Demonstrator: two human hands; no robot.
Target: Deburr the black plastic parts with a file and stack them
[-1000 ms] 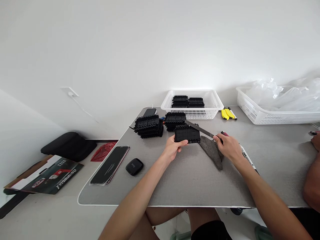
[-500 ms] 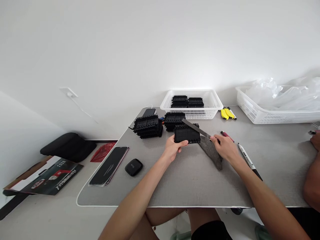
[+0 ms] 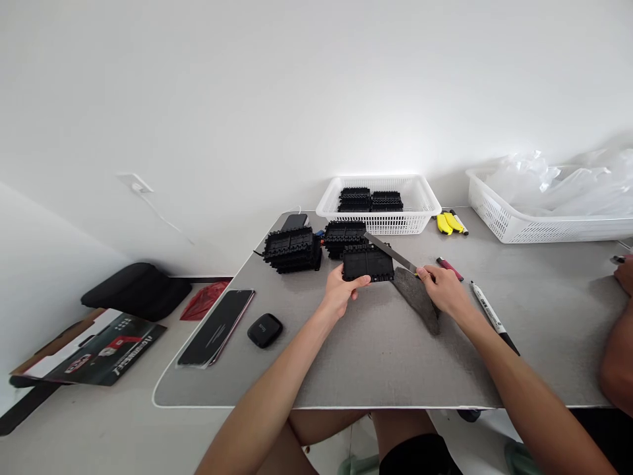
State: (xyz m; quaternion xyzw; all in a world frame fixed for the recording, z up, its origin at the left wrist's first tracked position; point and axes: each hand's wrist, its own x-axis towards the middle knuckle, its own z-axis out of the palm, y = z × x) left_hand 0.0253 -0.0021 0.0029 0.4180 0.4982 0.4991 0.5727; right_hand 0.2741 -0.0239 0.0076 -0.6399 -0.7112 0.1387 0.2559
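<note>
My left hand (image 3: 342, 291) grips the near left corner of a flat black plastic tray (image 3: 368, 264) held just above the grey table (image 3: 376, 356). My right hand (image 3: 442, 289) is closed round the handle of a long flat metal file (image 3: 390, 253), whose blade lies slanted across the tray's far right edge. Under the right hand lies a dark grey cloth (image 3: 419, 299). Two stacks of the same black trays (image 3: 293, 249) stand just behind, at left and centre.
A white basket (image 3: 380, 203) with more black trays sits at the back. A second white basket (image 3: 534, 224) at right holds clear plastic bags. Yellow cutters (image 3: 449, 223), a red pen (image 3: 449, 268), a marker (image 3: 492, 316), a phone (image 3: 217, 327) and a small black case (image 3: 265, 330) lie about. Another person's arm (image 3: 618, 343) is at the right edge.
My right hand with the file slid slightly left, uncovering the red pen and marker beside it. The tray shifted a little left and away in my left hand.
</note>
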